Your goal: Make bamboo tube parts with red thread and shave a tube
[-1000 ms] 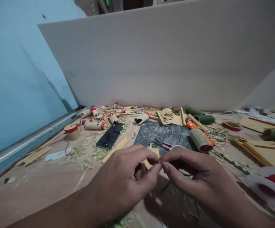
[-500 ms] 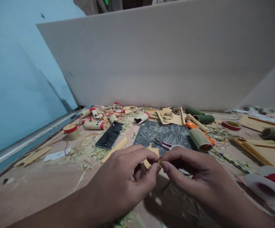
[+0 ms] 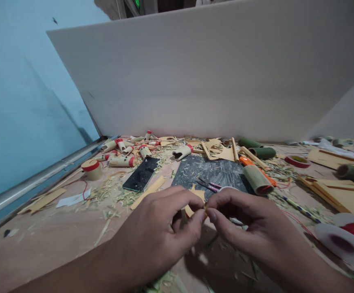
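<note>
My left hand [image 3: 167,232] and my right hand [image 3: 253,232] meet at the fingertips near the centre, each with thumb and forefinger pinched. A tiny yellowish bit [image 3: 205,208] shows between them, too small and covered to name. Behind my left fingers, partly hidden, is a pale piece with a red edge [image 3: 189,212]. Just beyond the hands lie a jagged yellow offcut [image 3: 197,192] and scissors-like tool [image 3: 214,186] with a purplish part, on a dark board [image 3: 192,169].
Left of the board lies a phone [image 3: 141,175]. Several red-banded bamboo pieces [image 3: 123,161] lie at the back left among shavings. To the right are a bamboo tube [image 3: 256,179], an orange cutter [image 3: 267,175], a pen [image 3: 302,210] and a red-thread spool [image 3: 323,234]. A white panel [image 3: 195,81] stands behind.
Almost nothing differs. My fingertips keep their pinch, with only a very slight shift of the right hand.
</note>
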`<move>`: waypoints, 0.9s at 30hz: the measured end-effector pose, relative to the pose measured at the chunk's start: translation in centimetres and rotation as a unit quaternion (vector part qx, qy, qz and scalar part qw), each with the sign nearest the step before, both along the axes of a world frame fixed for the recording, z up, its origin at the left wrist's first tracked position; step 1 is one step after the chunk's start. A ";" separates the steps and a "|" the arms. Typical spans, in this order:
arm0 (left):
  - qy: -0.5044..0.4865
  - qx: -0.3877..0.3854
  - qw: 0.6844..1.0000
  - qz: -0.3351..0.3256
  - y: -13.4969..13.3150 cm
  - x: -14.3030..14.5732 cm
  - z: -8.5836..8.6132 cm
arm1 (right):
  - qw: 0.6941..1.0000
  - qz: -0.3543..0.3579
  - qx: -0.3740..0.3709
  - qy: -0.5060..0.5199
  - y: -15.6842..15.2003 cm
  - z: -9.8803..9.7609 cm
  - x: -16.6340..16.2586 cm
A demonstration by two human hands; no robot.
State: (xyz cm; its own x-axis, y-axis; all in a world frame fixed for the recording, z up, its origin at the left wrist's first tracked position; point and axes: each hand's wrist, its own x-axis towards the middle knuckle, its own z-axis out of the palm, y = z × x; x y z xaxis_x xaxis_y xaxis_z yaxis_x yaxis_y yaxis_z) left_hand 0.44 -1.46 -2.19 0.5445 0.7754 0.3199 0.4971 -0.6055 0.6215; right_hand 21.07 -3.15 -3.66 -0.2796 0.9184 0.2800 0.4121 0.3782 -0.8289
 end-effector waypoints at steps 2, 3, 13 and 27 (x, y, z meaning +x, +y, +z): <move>0.003 -0.003 1.000 -0.002 0.0 0.0 0.1 | 1.000 0.006 -0.010 0.003 0.0 0.0 0.1; 0.004 -0.002 1.000 -0.004 0.0 0.1 0.1 | 1.000 0.007 -0.013 0.004 0.1 0.0 0.1; -0.003 -0.003 1.000 -0.001 0.1 -0.1 0.0 | 0.999 0.018 -0.026 0.017 0.1 0.0 0.1; -0.008 0.016 1.000 -0.009 0.1 0.0 -0.2 | 0.999 0.008 -0.035 0.019 0.3 0.0 0.0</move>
